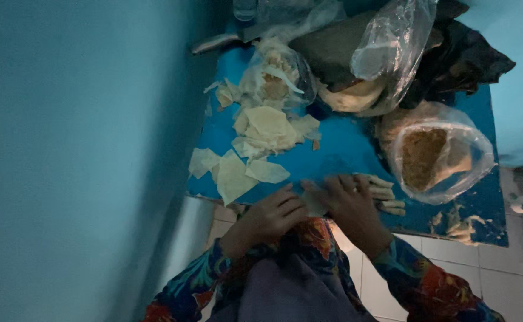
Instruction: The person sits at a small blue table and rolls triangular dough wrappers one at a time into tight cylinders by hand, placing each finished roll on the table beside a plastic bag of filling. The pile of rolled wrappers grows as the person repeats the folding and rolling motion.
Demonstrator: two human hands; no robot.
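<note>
Fingers of the left hand (273, 211) and right hand (348, 203) met at the near edge of the blue board (339, 152), curled together around a pale leaf piece (314, 204) held between them; whether the piece was already rolled closed could not be told in the dim light. Just beyond the right hand lay a short row of finished rolls (386, 197), side by side and touching, judged to be the completed share of the work. Left of the hands, several cut leaf pieces (234, 173) lay flat and unrolled, with a thicker heap of leaves (270, 128) farther up the board, suggesting that most of the rolling remained. An open plastic bag of brown filling (425, 158) stood to the right, well stocked. At the far end were a clear bag of scraps (273, 77), a second crumpled plastic bag (389, 45) and dark cloth (464, 56). Patterned sleeves (416, 286) framed the lap, over white floor tiles (392, 274)
</note>
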